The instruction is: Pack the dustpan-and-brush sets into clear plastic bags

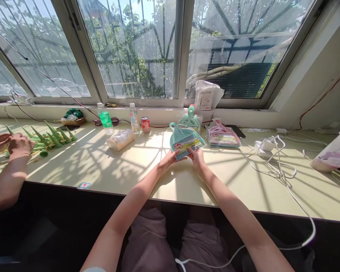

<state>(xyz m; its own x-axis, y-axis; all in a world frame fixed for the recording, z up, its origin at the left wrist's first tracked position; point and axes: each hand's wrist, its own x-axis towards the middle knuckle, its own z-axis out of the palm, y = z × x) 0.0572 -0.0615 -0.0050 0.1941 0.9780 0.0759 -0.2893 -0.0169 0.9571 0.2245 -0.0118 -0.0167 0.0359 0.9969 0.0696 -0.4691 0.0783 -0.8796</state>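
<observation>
Both my hands hold a mint-green mini dustpan and brush set (186, 139) over the table, its handle pointing up and away from me. My left hand (168, 160) grips the lower left edge, thumb on the printed label. At the lower right, my right hand (197, 157) closes round the edge with its thumb on the front. Just behind stands another green dustpan set (191, 118) in clear wrapping. To the right lies a stack of wrapped dustpan sets (223, 135), with a pink one on top.
A tissue pack (120, 139), a green-labelled bottle (105, 120), another bottle (134, 119) and a red can (145, 124) stand left. White cables (280, 172) and a plastic tub (333, 153) lie right. At far left, another person's hands (19, 144) work near green cone-shaped pieces (52, 136).
</observation>
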